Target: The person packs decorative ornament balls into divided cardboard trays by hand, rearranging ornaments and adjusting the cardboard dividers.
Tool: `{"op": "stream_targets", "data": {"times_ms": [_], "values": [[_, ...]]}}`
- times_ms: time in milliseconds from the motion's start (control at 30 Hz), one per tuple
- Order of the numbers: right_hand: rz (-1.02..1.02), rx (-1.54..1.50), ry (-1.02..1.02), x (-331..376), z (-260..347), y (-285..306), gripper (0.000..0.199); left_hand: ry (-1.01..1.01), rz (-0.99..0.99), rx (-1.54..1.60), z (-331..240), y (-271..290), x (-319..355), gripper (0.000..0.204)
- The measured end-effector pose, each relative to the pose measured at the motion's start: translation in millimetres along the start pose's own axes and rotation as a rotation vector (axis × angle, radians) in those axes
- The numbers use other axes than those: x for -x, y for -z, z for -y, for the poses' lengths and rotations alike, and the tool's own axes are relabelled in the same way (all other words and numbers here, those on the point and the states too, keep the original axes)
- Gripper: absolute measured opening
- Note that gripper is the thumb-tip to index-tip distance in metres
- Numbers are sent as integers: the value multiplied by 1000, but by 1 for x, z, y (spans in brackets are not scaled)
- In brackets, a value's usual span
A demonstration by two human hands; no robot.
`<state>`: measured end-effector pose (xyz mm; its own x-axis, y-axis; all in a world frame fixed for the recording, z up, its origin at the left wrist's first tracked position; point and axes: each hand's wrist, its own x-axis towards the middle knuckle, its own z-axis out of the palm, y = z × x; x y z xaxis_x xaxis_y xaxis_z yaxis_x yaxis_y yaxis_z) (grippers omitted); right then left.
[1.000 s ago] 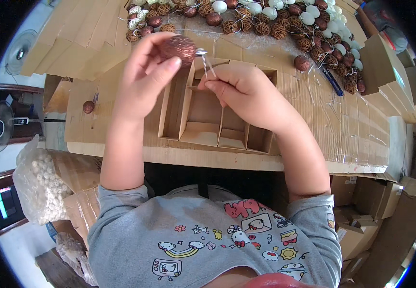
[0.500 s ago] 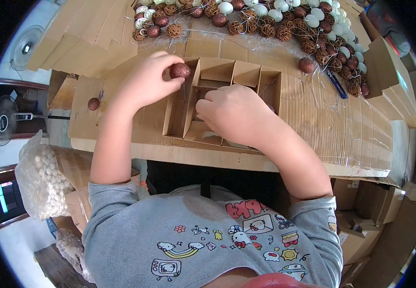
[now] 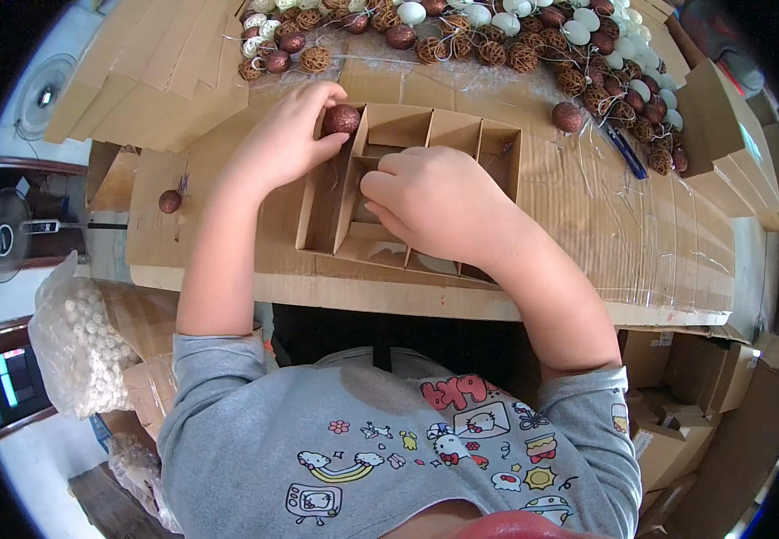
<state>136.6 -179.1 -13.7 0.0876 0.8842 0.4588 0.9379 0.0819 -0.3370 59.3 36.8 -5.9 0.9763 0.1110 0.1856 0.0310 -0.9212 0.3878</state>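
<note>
While the left hand (image 3: 291,135) clamps a brown glitter ball (image 3: 342,119) upper-centre, the right hand (image 3: 436,193) curls over a partitioned box (image 3: 321,205), grip unclear.

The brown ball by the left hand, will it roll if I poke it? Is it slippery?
The ball would probably roll, since it's round. The box wall beside it might stop it going that way. Its surface looks rough and sparkly, so it's likely not very slippery.
</note>
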Motion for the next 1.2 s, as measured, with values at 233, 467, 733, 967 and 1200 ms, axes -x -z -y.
{"op": "stream_targets", "data": {"times_ms": [233,467,733,967,1200], "values": [[-279,78,-32,-5,-25,23,12,36,-83,1,-5,-29,-2,51],[-313,178,-112,-1,-36,34,13,-93,34,-164,0,-29,-13,54],[123,236,-434,36,-4,55,28,46,44,-129,1,-28,7,55],[37,213,-583,45,7,41,32,58,43,-154,-1,-25,7,53],[128,432,-567,50,17,36,39,63,-3,-131,-3,-30,5,53]]}}
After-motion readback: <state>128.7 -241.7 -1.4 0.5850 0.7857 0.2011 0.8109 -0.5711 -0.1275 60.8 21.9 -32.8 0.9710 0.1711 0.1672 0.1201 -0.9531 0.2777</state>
